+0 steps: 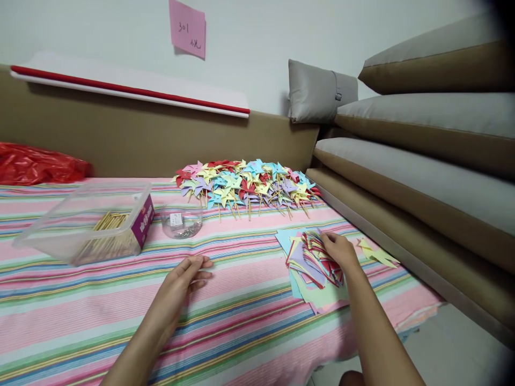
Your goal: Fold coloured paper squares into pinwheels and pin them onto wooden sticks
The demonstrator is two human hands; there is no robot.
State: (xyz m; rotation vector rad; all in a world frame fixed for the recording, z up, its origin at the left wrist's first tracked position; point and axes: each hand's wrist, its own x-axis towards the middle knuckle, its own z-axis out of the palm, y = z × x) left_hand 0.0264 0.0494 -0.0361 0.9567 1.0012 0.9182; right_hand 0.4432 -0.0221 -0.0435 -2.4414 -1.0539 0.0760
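Note:
My left hand hovers over the striped cloth with its fingers loosely bent and apart, and nothing shows in it. At the right, my right hand is at a fanned pile of cut coloured paper, its fingers closed on the pile's upper right edge. Part of those fingertips is hidden. Larger blue, green and purple sheets lie under the pile. Behind, a heap of paper pinwheels on thin sticks lies in many colours. A round clear tub holds small metal pins.
A clear plastic box of thin wooden sticks stands at the left. Yellow paper scraps lie right of my right hand. Stacked cushions border the right side. A red plastic bag lies back left on the striped cloth.

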